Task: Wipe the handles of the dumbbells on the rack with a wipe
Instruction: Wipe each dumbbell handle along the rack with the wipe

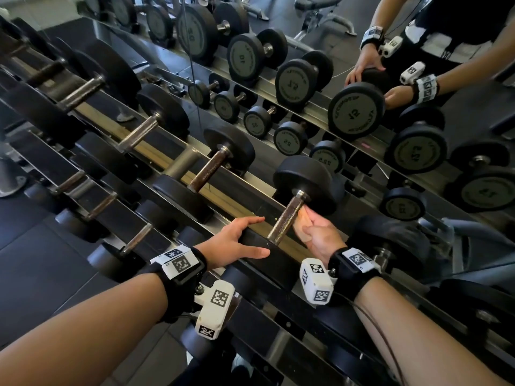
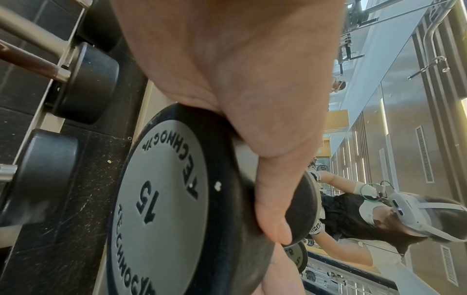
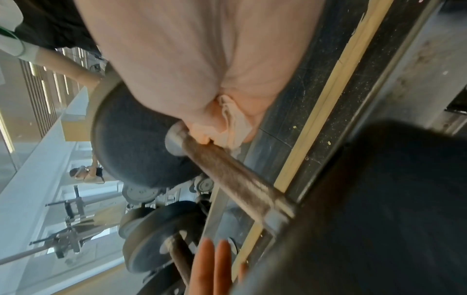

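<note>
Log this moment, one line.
right hand: wipe on handle | left hand: steadies dumbbell end | wiping underway

Gym, free-weights area. Long tiered rack [image 1: 250, 215] loaded with round-headed dumbbells [image 1: 220, 165], grey end plates stamped with weight numbers like 15 [image 2: 161, 207]; wall mirror [image 1: 362, 32] right behind the rack reflects the dumbbell rows. Dark rubber flooring [image 1: 41, 218], bench frame [image 1: 320, 12] in the reflection.
</note>
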The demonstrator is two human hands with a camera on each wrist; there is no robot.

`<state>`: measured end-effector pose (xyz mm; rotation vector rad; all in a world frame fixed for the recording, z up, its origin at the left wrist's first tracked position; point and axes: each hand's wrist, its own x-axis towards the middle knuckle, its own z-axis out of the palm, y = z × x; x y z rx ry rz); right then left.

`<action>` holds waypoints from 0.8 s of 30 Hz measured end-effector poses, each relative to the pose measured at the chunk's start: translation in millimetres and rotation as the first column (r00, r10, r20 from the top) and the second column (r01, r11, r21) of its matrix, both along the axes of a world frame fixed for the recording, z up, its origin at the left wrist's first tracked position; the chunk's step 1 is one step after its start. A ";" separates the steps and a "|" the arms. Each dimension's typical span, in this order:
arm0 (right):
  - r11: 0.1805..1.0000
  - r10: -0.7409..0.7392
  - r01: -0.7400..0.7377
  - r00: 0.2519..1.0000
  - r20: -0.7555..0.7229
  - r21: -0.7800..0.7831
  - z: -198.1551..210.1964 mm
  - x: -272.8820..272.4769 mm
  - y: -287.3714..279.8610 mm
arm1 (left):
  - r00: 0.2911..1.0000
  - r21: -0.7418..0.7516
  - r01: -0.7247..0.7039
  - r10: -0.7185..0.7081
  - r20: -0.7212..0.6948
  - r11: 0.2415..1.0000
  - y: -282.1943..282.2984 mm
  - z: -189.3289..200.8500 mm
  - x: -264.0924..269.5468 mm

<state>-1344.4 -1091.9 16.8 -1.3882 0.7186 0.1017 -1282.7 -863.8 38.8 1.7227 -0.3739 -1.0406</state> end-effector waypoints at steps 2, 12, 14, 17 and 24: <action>1.000 0.031 -0.031 1.000 -0.002 -0.007 -2.2 -0.5 9.8 | 1.000 -0.004 -0.002 0.002 0.000 1.000 0.8 -0.7 0.6; 0.985 0.126 -0.135 0.988 -0.085 -0.106 12.5 -18.8 1.5 | 0.999 0.005 0.022 -0.022 0.030 1.000 1.3 -0.7 1.0; 0.978 0.129 -0.140 0.988 -0.084 -0.152 14.0 -9.2 10.4 | 0.999 0.001 0.027 -0.027 0.032 1.000 1.3 -1.2 1.5; 0.968 0.178 -0.190 0.980 -0.083 -0.163 8.2 -9.0 22.6 | 0.999 -0.007 0.025 -0.025 0.035 1.000 1.7 -2.3 2.1; 0.908 0.390 -0.403 0.913 -0.115 -0.117 10.4 -39.2 12.9 | 0.997 -0.009 0.035 -0.035 0.074 0.999 2.1 -7.4 3.0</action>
